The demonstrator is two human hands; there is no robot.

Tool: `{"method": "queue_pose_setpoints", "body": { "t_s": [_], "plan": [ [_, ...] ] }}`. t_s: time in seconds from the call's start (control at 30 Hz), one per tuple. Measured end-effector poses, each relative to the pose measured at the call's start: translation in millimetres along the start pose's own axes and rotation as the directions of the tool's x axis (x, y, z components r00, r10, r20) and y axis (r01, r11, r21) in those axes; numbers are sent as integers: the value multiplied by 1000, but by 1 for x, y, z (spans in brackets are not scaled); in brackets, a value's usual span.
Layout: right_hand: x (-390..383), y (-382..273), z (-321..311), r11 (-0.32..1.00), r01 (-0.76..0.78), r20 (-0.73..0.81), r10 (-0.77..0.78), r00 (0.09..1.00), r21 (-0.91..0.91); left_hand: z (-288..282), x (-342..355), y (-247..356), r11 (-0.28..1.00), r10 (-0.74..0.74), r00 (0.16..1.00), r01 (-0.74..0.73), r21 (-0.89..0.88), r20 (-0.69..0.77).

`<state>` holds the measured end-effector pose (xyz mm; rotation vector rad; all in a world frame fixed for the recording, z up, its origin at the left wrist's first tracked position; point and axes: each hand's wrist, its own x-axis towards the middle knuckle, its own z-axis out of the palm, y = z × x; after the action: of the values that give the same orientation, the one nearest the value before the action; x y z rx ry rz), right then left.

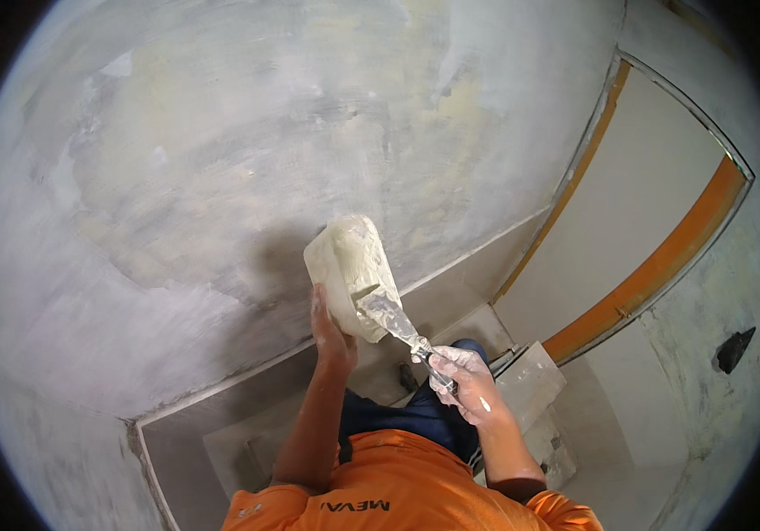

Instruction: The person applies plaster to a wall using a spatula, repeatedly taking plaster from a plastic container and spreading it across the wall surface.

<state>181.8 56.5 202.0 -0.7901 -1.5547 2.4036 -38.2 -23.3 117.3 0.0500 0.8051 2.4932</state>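
Note:
My left hand point(331, 332) grips a pale, translucent plastic tub point(329, 273) from its left side and holds it tilted in front of the wall. Creamy white filler paste point(362, 257) coats the tub's inside. In my right hand point(464, 380), the fingers wrap round the dark handle of a putty knife point(389, 314). The metal blade, smeared with paste, reaches into the tub at its near right side. Dried paste covers much of my right hand's fingers.
A patchy grey, white and yellowish plastered wall point(309, 133) fills the space ahead. Grey tiles point(221, 416) run along its lower part. To the right stands a door point(610, 203) with orange-brown edge strips. A dark hole point(735, 350) marks the right wall. A pale board point(530, 380) lies beside my legs.

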Motion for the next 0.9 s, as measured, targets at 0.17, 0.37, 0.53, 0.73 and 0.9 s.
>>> {"method": "queue_pose_setpoints", "body": {
  "t_s": [0.17, 0.37, 0.53, 0.73, 0.9],
  "plan": [
    [9, 9, 14, 853, 417, -11, -442, 897, -313, -7, -34, 22, 999, -50, 998, 49, -23, -46],
    [20, 12, 12, 761, 501, 250, -434, 866, -413, -53, -71, 24, 1000, -13, 997, 14, -8, 76],
    [39, 24, 27, 876, 431, 331, -349, 877, -216, -83, -107, 28, 988, -1, 990, -21, -151, -142],
    [64, 38, 43, 952, 182, 403, -70, 913, -247, -110, -131, 39, 985, 116, 917, -156, -75, -381],
    [82, 23, 54, 650, 510, 622, -72, 779, -564, -75, -135, 67, 959, 268, 894, -285, 7, -358]
  ]
}}
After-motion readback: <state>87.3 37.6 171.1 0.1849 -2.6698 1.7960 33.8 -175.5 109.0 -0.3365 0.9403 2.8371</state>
